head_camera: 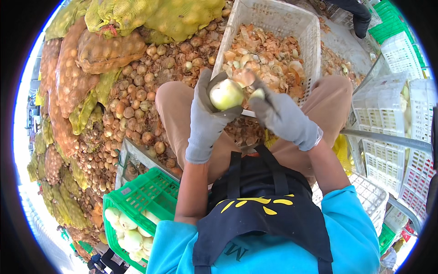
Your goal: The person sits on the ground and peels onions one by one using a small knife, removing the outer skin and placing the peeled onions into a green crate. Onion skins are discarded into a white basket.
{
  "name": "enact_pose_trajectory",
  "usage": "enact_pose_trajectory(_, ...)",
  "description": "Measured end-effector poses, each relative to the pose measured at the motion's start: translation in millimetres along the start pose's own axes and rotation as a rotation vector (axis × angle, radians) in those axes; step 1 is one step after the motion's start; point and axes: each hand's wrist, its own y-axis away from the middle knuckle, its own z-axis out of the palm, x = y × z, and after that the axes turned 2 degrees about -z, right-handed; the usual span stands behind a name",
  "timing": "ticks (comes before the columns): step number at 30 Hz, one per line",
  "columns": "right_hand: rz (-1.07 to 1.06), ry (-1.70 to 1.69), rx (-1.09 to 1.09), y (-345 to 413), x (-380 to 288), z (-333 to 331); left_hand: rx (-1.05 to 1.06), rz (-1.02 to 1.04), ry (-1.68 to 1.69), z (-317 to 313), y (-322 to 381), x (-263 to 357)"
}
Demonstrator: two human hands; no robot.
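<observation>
My left hand (214, 113), in a grey work glove, cups a peeled onion (226, 95) with pale, greenish-white flesh. Just to its right is my gloved right hand (279, 111), its fingers blurred. A small pale piece (257, 94), apparently onion, shows at its thumb and fingers; whether a blade is also in that hand cannot be told. Both hands are above the near end of a white plastic crate (309, 51), between my knees. Loose onion skins (267, 58) and trimmings lie in that crate.
Unpeeled onions (131, 106) cover the ground to the left, beside mesh sacks (109, 51) of onions. A green crate (137, 202) with peeled onions (131, 236) stands by my left elbow. White crates (379, 106) and a metal bar (386, 138) are on the right. Another person's leg (359, 20) shows top right.
</observation>
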Motion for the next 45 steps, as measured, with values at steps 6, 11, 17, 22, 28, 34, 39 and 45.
enact_pose_trajectory(6, -0.095, 0.186, -0.106, -3.0, 7.2, 7.2, -0.05, 0.023, -0.118, 0.4, 2.7, 7.2)
enact_pose_trajectory(11, -0.064, 0.205, -0.118, -1.7, 6.9, 4.3, -0.053, 0.035, -0.125, 0.0, 8.7, 6.2)
enact_pose_trajectory(17, 0.199, -0.717, 0.021, 13.3, 44.2, 8.5, -0.143, -0.067, 0.281, -1.2, 12.5, -2.5)
enact_pose_trajectory(22, 0.338, -0.678, 0.264, 3.0, 72.4, 5.8, -0.174, -0.035, 0.623, -3.6, 10.4, -8.3)
enact_pose_trajectory(28, 0.29, -0.79, 0.077, -1.6, -14.1, 17.4, -0.301, 0.01, 0.794, 1.0, 2.8, -19.6)
enact_pose_trajectory(34, 0.032, -0.352, 0.26, -9.8, 10.5, 25.6, -0.246, -0.155, 0.118, -2.7, 5.1, 15.4)
enact_pose_trajectory(39, 0.167, -0.152, 0.126, -8.3, -10.1, 14.7, -0.148, -0.089, -0.242, -6.1, 2.7, -1.3)
enact_pose_trajectory(45, -0.106, 0.247, 0.396, -21.0, 2.5, 18.5, -0.041, -0.076, -0.26, 0.9, 1.4, -14.6)
